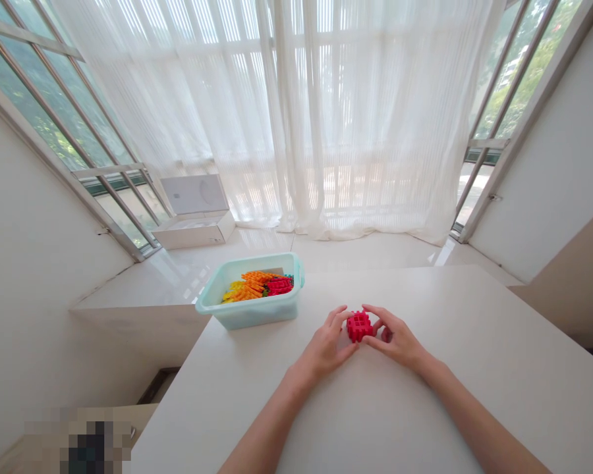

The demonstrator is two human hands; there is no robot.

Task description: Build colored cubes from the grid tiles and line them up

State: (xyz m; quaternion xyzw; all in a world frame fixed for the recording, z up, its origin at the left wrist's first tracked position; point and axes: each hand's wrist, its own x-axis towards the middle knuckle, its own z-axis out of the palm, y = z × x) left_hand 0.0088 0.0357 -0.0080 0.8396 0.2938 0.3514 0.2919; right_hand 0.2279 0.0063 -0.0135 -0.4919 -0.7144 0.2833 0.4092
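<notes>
Red block (359, 326) fills both hands (326, 343) (398, 339); white box (190, 236) bears illegible mark (215, 239).

I see my red, grid-patterned plastic block (360, 326), a pale mint rectangular plastic tub (259, 316), orange, yellow and red latticed plastic pieces (257, 281), a white surface (202, 395).

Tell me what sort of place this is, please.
Likely a bright room in a home, perhaps a play or hobby corner, though I can't be certain. Sheer white curtains hang beyond a white table, where a pale teal bin holds colorful plastic pieces.
</notes>
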